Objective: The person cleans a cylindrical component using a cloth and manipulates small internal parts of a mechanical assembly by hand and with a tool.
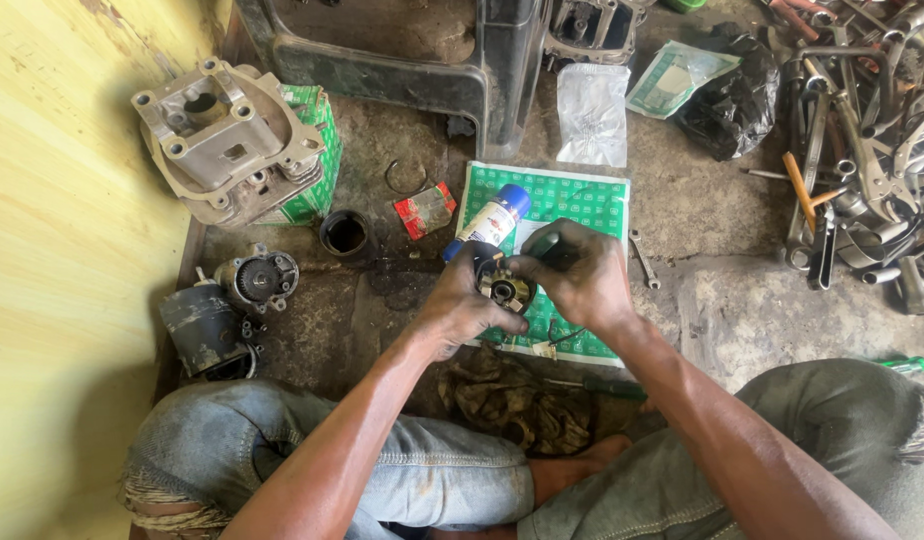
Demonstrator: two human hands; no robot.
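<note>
My left hand (454,308) grips a small round black motor part (507,290) with a metal hub, held above a green printed sheet (582,200). My right hand (580,277) is closed on the same part from the right, fingertips pressing its top edge. A white spray can with a blue cap (494,219) lies on the sheet just behind my left hand. A dirty rag (502,395) sits on the floor below my hands, next to a green-handled screwdriver (607,386).
An engine cylinder block (222,140) rests on a green box at left, with a starter motor (227,305) and a black cup (344,232) nearby. A heap of wrenches and pliers (862,150) fills the right. A yellow wall runs along the left. My knees frame the bottom.
</note>
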